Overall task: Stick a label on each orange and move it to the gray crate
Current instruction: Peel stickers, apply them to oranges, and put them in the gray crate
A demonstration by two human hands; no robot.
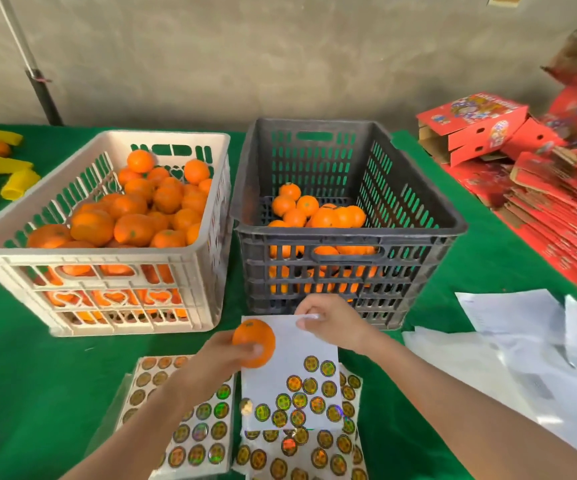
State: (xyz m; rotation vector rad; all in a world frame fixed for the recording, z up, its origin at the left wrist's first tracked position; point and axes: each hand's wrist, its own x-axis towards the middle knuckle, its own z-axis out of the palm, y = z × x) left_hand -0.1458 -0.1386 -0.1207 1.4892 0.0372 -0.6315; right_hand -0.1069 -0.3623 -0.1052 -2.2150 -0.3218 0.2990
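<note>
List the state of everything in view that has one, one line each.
left hand, grips the orange.
orange, held over the label sheet, no label visible on it.
right hand, appears to pinch the label sheet's top edge.
label sheet, upper part stripped, labels left on the lower part.
white crate, upright, nearly full of oranges.
gray crate, upright, partly filled with oranges.

Of the person, only two bare forearms and two bare hands are shown: the left hand [216, 358] and the right hand [335, 323]. Both arms are seen uncovered from the wrist down to the lower edge of the view. The fingertips are rendered blurred.
</note>
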